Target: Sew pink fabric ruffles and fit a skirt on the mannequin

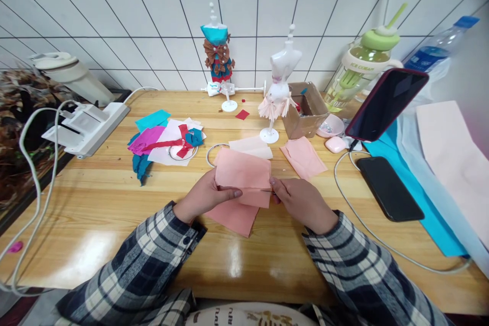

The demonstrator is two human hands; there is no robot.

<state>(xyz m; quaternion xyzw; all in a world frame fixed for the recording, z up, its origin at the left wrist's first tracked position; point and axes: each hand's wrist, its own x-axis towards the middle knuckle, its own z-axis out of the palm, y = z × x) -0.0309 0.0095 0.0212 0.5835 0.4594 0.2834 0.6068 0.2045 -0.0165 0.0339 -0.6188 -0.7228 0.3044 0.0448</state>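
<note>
My left hand [204, 196] is closed on the left edge of a pink piece of fabric [242, 170], thumb on top. My right hand [301, 201] pinches something thin, perhaps a needle, at the fabric's right edge; I cannot make it out. Under them lies a darker pink piece [233, 216] on the wooden table [95, 204]. Behind stands a small white mannequin with a pink frilled skirt [275, 99], and farther back a second one dressed in blue and brown [217, 53].
Coloured fabric scraps [164, 140] lie at the left, more pink pieces [303, 157] at the right. A cardboard box [307, 109], a green-lidded bottle [361, 69], a propped phone [385, 104], a flat phone [389, 188] and cables stand to the right. A white device [86, 125] sits far left.
</note>
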